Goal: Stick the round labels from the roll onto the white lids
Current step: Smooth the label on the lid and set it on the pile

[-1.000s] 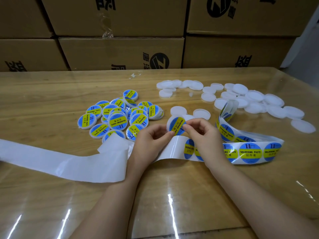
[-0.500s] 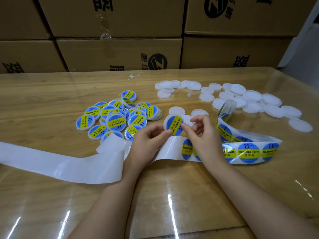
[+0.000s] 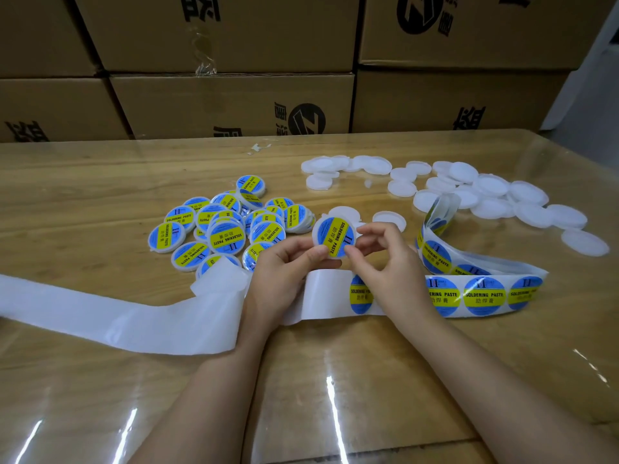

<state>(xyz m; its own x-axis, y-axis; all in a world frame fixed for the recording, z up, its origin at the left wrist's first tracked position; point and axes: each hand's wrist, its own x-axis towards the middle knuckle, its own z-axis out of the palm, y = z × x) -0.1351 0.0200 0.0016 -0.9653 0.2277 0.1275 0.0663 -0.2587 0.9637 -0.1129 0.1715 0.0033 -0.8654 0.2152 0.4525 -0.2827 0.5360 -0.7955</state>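
Above the label strip (image 3: 482,294), both hands' fingers (image 3: 315,252) pinch the labelled lid (image 3: 333,236)

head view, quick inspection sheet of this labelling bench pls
surface: wooden table under a glossy clear cover, light reflections near the front.
job's things: labelled lid held up between both hands; pile of labelled lids at left; blank white lids at right; label strip running under the right hand; empty backing strip trailing left.
clutter: small white scrap near the far edge.
grippers: left hand and right hand both pinch the labelled lid.
cables: nothing seen.
surroundings: stacked cardboard boxes behind the table.
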